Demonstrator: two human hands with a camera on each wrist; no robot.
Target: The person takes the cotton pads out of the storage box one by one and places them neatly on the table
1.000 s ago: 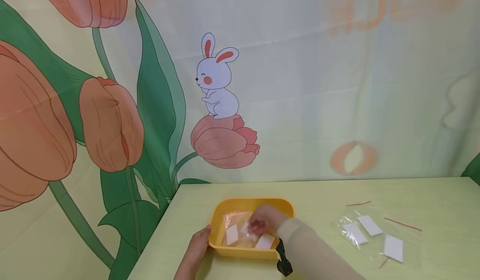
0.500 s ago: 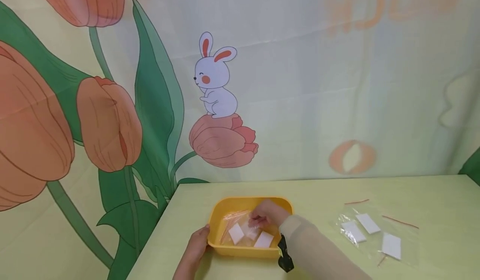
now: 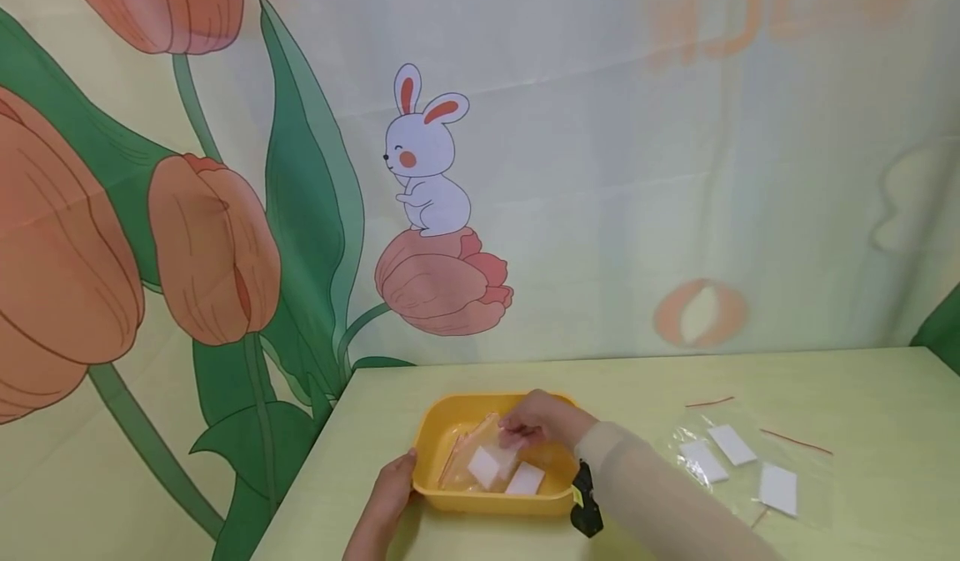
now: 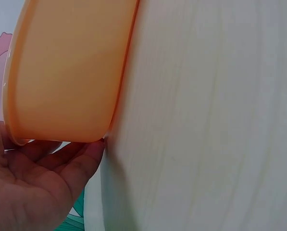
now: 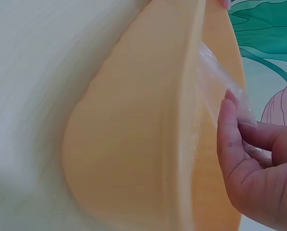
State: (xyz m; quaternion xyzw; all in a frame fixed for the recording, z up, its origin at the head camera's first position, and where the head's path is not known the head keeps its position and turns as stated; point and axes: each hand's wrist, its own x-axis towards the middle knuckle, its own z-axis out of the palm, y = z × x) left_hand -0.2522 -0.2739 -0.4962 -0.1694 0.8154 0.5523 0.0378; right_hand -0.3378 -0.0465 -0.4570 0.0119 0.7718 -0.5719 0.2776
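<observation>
A yellow plastic basin point(image 3: 495, 505) stands on the table. At its left end my left hand point(image 3: 393, 484) holds it, thumb by the rim and fingers against the outer wall, as the left wrist view shows. My right hand point(image 3: 534, 424) reaches in over the right side. Between thumb and fingertips it pinches a clear plastic bag point(image 5: 225, 82), partly raised toward the rim. Inside the basin lie clear zip bags with red-orange seal strips, a white card point(image 3: 483, 467) and another white card point(image 3: 525, 478). The basin's wall hides most of the bags in the right wrist view.
To the right on the pale green table point(image 3: 622, 386) lie clear zip bags point(image 3: 813, 478) with red seals and white cards point(image 3: 778, 488) in them. A cloth backdrop point(image 3: 585, 211) printed with tulips and a rabbit hangs behind the table.
My right hand has risen slightly and shifted right within the basin, drawing the bag up. The bag and card at the left have turned and slid right. My left hand stays at the basin.
</observation>
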